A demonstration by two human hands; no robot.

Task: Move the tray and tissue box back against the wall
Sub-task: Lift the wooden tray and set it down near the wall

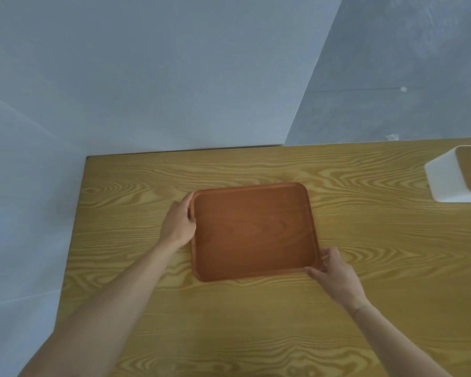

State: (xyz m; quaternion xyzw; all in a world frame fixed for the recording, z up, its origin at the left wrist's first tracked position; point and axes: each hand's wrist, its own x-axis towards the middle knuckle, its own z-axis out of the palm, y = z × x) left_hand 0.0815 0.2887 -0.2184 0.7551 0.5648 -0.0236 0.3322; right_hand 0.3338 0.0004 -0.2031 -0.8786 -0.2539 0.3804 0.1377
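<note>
A reddish-brown wooden tray lies flat and empty on the light wood table, a short way in front of the far edge. My left hand grips the tray's left rim near its far corner. My right hand holds the near right corner, thumb on the rim. A white tissue box with a wooden top stands at the far right, partly cut off by the frame, close to the table's far edge.
A grey-blue wall rises behind the table's far edge, and a darker grey wall meets it at a corner. The table's left edge drops off to a pale floor.
</note>
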